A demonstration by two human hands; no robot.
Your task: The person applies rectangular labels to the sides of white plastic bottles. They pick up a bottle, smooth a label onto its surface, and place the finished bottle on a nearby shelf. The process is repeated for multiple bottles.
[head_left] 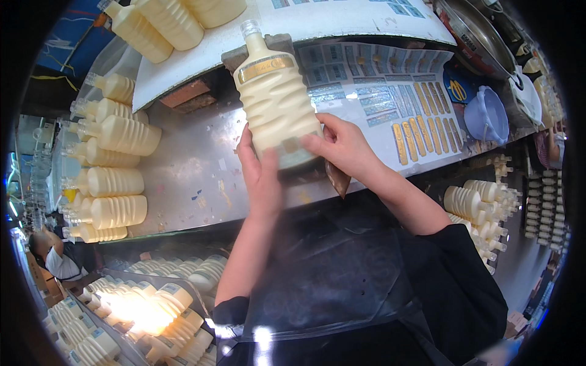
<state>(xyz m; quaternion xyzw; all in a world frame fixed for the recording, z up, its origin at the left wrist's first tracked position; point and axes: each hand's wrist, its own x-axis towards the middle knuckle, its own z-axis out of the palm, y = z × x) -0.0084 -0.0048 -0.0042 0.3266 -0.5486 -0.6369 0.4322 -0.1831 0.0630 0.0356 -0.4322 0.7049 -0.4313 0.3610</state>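
Observation:
A cream ribbed bottle (271, 104) with a clear threaded neck lies tilted in front of me, its shoulder against a dark block (281, 46). A gold label (266, 67) crosses its shoulder. Near its base is a small label (291, 144). My left hand (261, 174) grips the lower left side, slightly blurred, thumb over the front. My right hand (346, 146) holds the lower right side, its thumb pressing beside the small label. Below the right hand hangs a brown pointed piece (337, 180), which I cannot make out.
Sheets of gold and silver labels (421, 134) lie right of the bottle, with a lilac bucket (487, 116) beyond. Cream bottles (119, 171) lie stacked along the metal table's (183, 177) left edge. Several more stand on a white board (293, 18). Crates of bottles (140, 305) sit lower left.

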